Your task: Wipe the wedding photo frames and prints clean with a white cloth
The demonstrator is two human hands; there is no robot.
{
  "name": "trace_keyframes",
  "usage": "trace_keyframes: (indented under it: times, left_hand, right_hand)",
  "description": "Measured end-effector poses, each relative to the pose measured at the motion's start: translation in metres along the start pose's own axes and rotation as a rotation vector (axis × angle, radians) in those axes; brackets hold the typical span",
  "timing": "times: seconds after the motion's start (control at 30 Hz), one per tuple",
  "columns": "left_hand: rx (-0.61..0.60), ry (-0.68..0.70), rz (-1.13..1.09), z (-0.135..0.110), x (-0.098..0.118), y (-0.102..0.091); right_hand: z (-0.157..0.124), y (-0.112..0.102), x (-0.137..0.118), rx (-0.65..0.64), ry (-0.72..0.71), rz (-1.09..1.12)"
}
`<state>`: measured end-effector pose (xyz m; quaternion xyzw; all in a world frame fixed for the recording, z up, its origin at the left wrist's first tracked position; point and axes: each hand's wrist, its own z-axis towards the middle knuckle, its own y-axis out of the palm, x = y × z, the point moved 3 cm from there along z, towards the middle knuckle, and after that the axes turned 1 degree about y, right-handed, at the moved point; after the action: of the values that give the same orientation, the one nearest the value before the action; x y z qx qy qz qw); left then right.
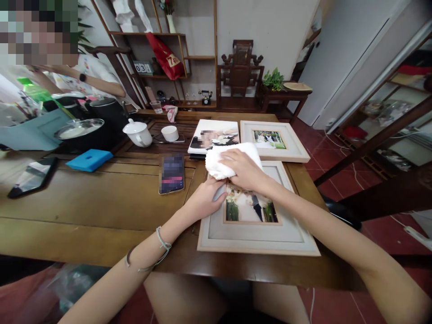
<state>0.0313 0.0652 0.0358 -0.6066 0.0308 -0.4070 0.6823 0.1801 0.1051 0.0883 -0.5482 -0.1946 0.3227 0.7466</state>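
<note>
A folded white towel lies under my right hand, whose fingers curl over its top. It covers the upper left of a light-coloured picture frame that lies flat on the table near me. Inside this frame is a photo with greenery and pale clothing. On the frame's left side rests my left hand, thumb spread from the fingers; the fingertips are partly hidden beside the towel. Beyond the towel are a second framed photo and a white-edged photo panel.
On the wooden table lie a phone, a blue block-like thing and a dark phone-like slab. A white lidded cup, a small cup and a glass-lidded pot stand farther back. Another person is at far left.
</note>
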Motion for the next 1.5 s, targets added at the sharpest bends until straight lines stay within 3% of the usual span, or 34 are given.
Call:
trace_keyframes:
  times: [0.07,0.17,0.3,0.47,0.57,0.67,0.8,0.87,0.93,1.0,1.07,1.2,1.3,1.4,1.5]
  left_hand:
    - [-0.025,-0.04,0.01,0.0,0.0,-0.001]
    - [-0.026,-0.051,0.008,0.0,0.0,-0.002]
    - [-0.01,0.004,-0.021,-0.001,-0.002,0.0]
    - [-0.042,-0.032,-0.031,0.0,-0.004,0.002]
    - [-0.037,-0.047,-0.032,0.0,-0.003,0.001]
    - [-0.028,-0.044,-0.039,0.0,-0.002,0.001]
    - [-0.006,-0.011,-0.034,-0.002,-0.006,0.004]
    - [0.015,0.006,-0.03,-0.002,-0.008,0.006]
    - [0.026,0.017,-0.028,-0.002,-0.009,0.007]
    - [0.026,0.017,-0.026,-0.002,-0.009,0.007]
    - [0.02,0.012,-0.025,-0.002,-0.008,0.006]
    - [0.01,-0.001,-0.03,-0.001,-0.007,0.006]
    - [0.02,0.002,-0.037,-0.001,-0.008,0.006]
    - [0.03,0.004,-0.047,-0.001,-0.009,0.006]
    - [0.028,-0.004,-0.052,-0.001,-0.008,0.006]
  right_hand:
    - [0.01,0.015,-0.002,-0.066,-0.062,0.055]
    - [0.008,0.023,0.001,-0.121,-0.038,0.043]
    - [-0.024,0.009,0.018,-0.123,0.072,-0.075]
    - [-0.075,-0.011,0.058,-0.168,0.236,-0.211]
    - [-0.09,-0.014,0.071,-0.185,0.282,-0.188]
    - [-0.098,-0.016,0.053,-0.246,0.267,-0.128]
    - [-0.12,-0.03,-0.01,-0.408,0.189,-0.046]
    - [-0.132,-0.04,-0.041,-0.454,0.085,0.067]
    - [-0.139,-0.048,-0.056,-0.476,0.015,0.154]
    - [-0.138,-0.048,-0.052,-0.469,0.017,0.175]
    - [-0.132,-0.04,-0.031,-0.424,0.06,0.132]
    - [-0.114,-0.017,0.024,-0.23,0.156,-0.044]
    - [-0.105,-0.007,0.048,-0.108,0.197,-0.168]
    - [-0.104,-0.007,0.043,-0.135,0.201,-0.219]
    - [-0.116,-0.02,0.008,-0.274,0.142,-0.162]
